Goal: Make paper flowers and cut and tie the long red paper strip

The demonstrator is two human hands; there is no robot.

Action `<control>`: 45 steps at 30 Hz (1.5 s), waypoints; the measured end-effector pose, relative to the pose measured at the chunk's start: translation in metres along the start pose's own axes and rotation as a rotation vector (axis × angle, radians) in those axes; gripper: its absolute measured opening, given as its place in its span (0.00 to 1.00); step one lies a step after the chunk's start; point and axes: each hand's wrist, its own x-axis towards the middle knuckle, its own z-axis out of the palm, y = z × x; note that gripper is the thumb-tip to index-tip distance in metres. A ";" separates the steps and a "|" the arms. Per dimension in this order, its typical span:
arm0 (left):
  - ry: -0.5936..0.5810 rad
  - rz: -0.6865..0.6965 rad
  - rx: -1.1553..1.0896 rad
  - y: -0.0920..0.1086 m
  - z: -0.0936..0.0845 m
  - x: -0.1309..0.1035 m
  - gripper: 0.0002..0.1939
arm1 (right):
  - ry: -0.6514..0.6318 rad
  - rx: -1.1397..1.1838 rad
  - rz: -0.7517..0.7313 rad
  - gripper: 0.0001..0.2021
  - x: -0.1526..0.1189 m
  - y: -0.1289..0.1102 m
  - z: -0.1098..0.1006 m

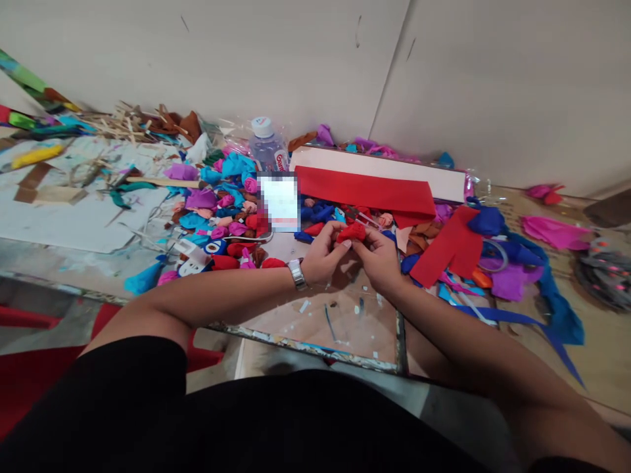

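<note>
Both hands meet over the middle of the table around a small crumpled piece of red crepe paper (351, 232). My left hand (323, 255), with a metal watch (297, 274) on its wrist, pinches the paper from the left. From the right, my right hand (378, 261) presses its thumb and fingers on the same piece. Just behind them, a long red crepe paper strip (365, 190) lies along a pale cardboard box (384, 169). Another red strip (446, 246) lies folded to the right of my right hand.
Left of my hands is a pile of small crumpled paper pieces (217, 203). A plastic bottle (269, 148) stands behind a blurred-out rectangular object (279, 202). Thin wooden sticks (133, 125) are heaped at the back left. A tape roll (494, 255) and blue ribbon (513, 316) lie right.
</note>
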 end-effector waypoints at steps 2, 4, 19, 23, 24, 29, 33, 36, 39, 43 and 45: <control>0.017 -0.029 0.017 0.002 -0.001 -0.002 0.17 | 0.013 -0.034 -0.004 0.16 -0.005 0.001 -0.001; 0.016 -0.047 -0.024 0.003 0.000 -0.003 0.17 | 0.015 -0.057 -0.024 0.16 -0.007 0.002 -0.002; 0.037 -0.099 -0.128 0.003 0.000 -0.001 0.17 | -0.082 -0.144 -0.030 0.20 -0.006 0.004 -0.011; 0.047 -0.107 -0.186 0.003 0.001 0.000 0.18 | -0.084 -0.138 0.001 0.21 -0.005 0.005 -0.012; 0.045 -0.105 -0.174 0.003 0.001 0.001 0.18 | -0.089 -0.129 0.004 0.21 -0.005 0.005 -0.012; 0.045 -0.058 -0.069 -0.001 -0.002 0.002 0.16 | -0.120 -0.143 0.010 0.25 -0.002 0.004 -0.010; 0.027 -0.056 -0.007 -0.004 -0.004 0.002 0.17 | -0.089 -0.108 0.026 0.26 -0.002 0.001 -0.006; -0.001 -0.044 -0.017 -0.003 -0.004 0.002 0.15 | -0.052 -0.115 0.033 0.26 -0.007 -0.002 -0.004; -0.057 -0.010 -0.014 -0.003 -0.003 0.001 0.15 | -0.015 -0.163 0.024 0.28 -0.015 -0.004 -0.007; -0.094 0.016 0.049 -0.005 -0.003 0.000 0.16 | 0.018 -0.168 0.055 0.28 -0.024 -0.002 -0.012; -0.103 0.024 0.049 -0.005 -0.003 0.001 0.16 | 0.005 -0.160 0.073 0.27 -0.024 0.000 -0.012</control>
